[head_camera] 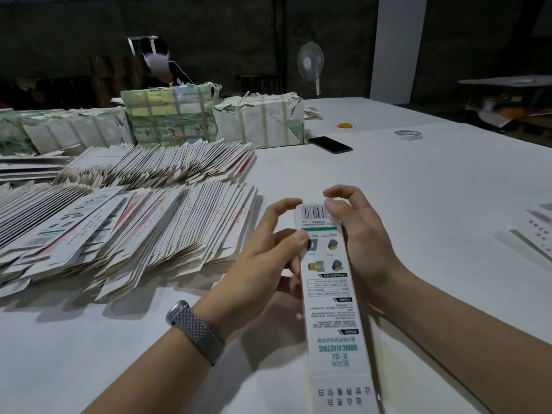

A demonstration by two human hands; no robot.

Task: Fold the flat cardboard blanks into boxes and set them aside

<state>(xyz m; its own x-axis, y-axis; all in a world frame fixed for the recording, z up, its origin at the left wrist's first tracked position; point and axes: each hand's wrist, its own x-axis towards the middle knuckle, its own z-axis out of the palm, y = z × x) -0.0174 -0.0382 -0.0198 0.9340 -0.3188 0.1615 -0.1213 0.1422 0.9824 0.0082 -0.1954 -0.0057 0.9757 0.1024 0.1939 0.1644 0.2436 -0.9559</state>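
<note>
Room: dim workshop with dark walls, a white pillar point(398, 46) and a standing fan point(310, 62) behind a wide white table point(418, 180).
Box in hand: a long, narrow printed carton point(330, 294) held above the near middle of the table, lengthwise away from the person, barcode end farthest, bottom flap nearest the camera.
Left hand: left hand point(263, 258) grips the carton's left side, thumb pressed on the printed top face near the green stripe, index finger curled up to the far end; a grey mesh watch band point(195, 331) sits on the wrist.
Right hand: right hand point(361, 234) clasps the right side, its fingers bent over the barcode end and touching that far edge.
Flat blanks: two fanned rows of flat cardboard blanks point(125, 234) lie left of the hands, the nearer row just beside the left hand.
Bundles: strapped paper-wrapped bundles point(209, 118) stand behind the rows.
Other items: a black phone point(330, 144) near the bundles, a tape roll point(407, 134) and a small orange ring point(346, 125) farther right.
Right edge: a few printed pieces point(534, 231) lie on the table, too cut off to tell folded from flat.
</note>
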